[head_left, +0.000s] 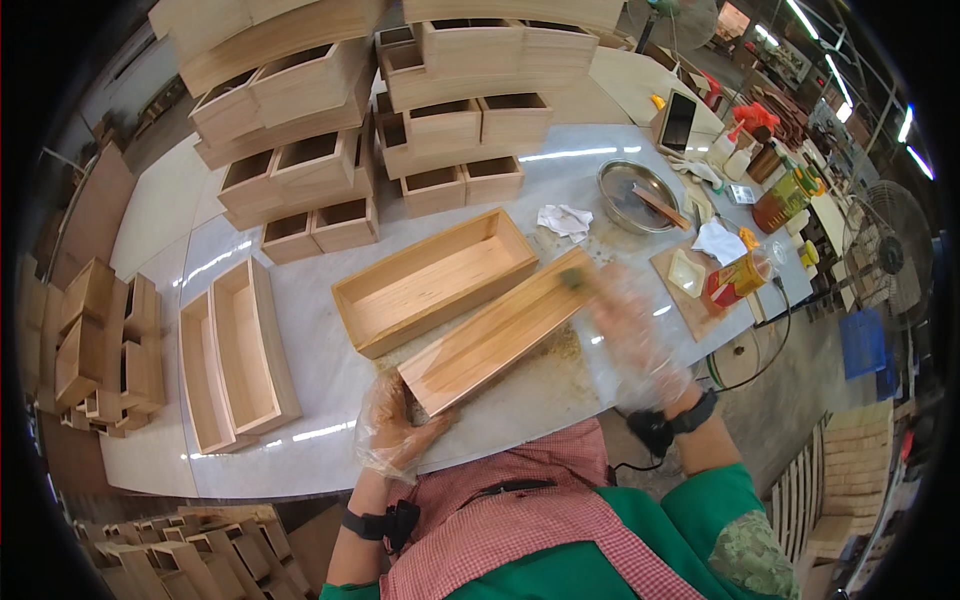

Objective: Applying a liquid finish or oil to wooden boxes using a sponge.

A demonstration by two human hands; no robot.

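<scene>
A long wooden box (490, 335) lies at a slant before me, a smooth, glossy, grained face turned up. Clear plastic gloves cover both hands. My left hand (395, 425) is closed round the box's near left end. At the far right end, my right hand (625, 315), blurred by motion, presses a small dark green pad (572, 280) on the wood; its fingers are partly smeared. Just behind stands an open wooden box (450, 308), its hollow facing up. Yellowish wet smears mark the table beneath the held box.
Tall stacks of pale wooden boxes (340, 228) fill the back left. A two-part tray (262, 375) lies left. Behind my right hand are a metal bowl (612, 207) with a wooden-handled tool, a crumpled white cloth (566, 221), a red-yellow container (735, 278) and a phone (679, 122).
</scene>
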